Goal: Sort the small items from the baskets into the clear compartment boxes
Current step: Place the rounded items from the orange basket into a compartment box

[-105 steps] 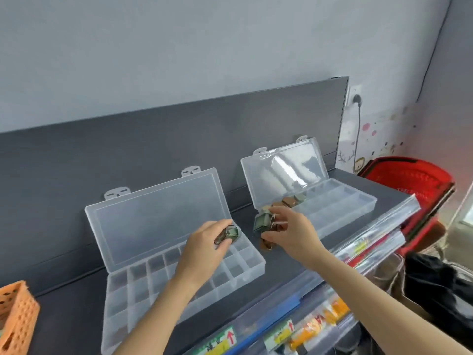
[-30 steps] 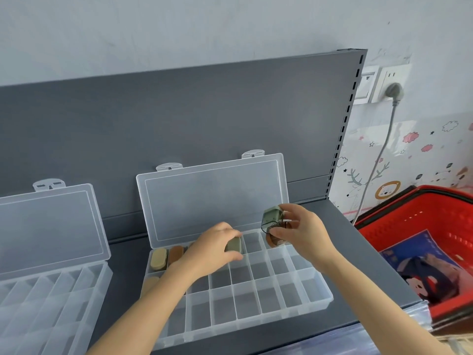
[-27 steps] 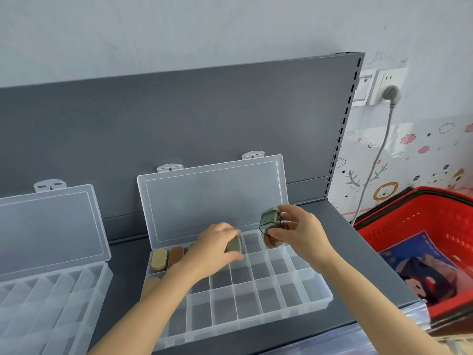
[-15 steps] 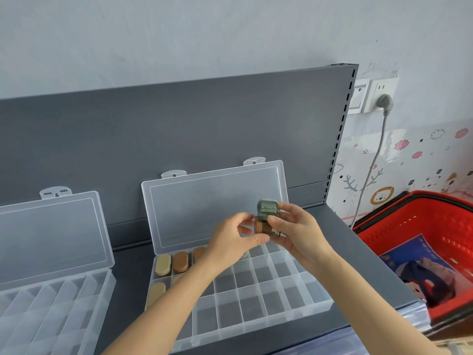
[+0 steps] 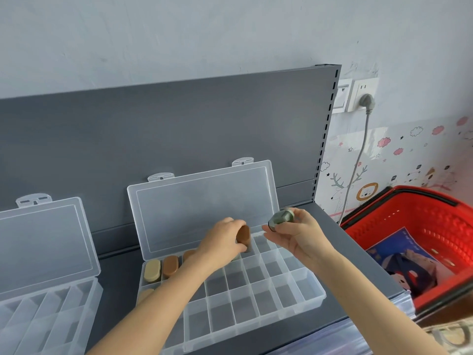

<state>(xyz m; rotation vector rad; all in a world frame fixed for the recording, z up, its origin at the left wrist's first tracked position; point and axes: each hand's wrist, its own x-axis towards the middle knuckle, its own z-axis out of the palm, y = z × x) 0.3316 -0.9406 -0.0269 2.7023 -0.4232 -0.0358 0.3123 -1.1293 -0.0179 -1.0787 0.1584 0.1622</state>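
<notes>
Gripping brown oval left, rounded grey-green piece right.

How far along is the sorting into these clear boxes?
Early. Done: tan and brown pieces fill a few end compartments of the right box. In hand: left hand holds a brown piece, right hand a grey-green piece. Left: its other compartments and the left box.
</notes>
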